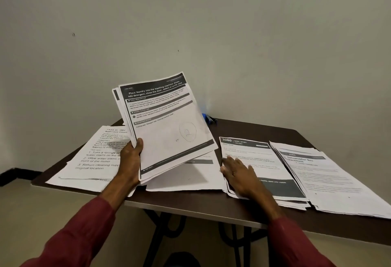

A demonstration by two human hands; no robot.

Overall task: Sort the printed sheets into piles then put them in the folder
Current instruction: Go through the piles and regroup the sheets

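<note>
Left hand [132, 156] grips held stack [169, 127] at lower left edge, thumb on top sheet. Stack raised, tilted above counter [243, 127]. Right hand [239, 175] flat, fingers straight, resting on 3080 pile [266, 161]. Bathroom pile [95, 156] just left of left hand. Dehumidifier pile [330, 178] far right. Middle pile [186, 180] beneath held stack.

Bare table [260, 129] strip behind the paper piles [330, 173], beside a small blue object [206, 118], perhaps a clip.
</note>
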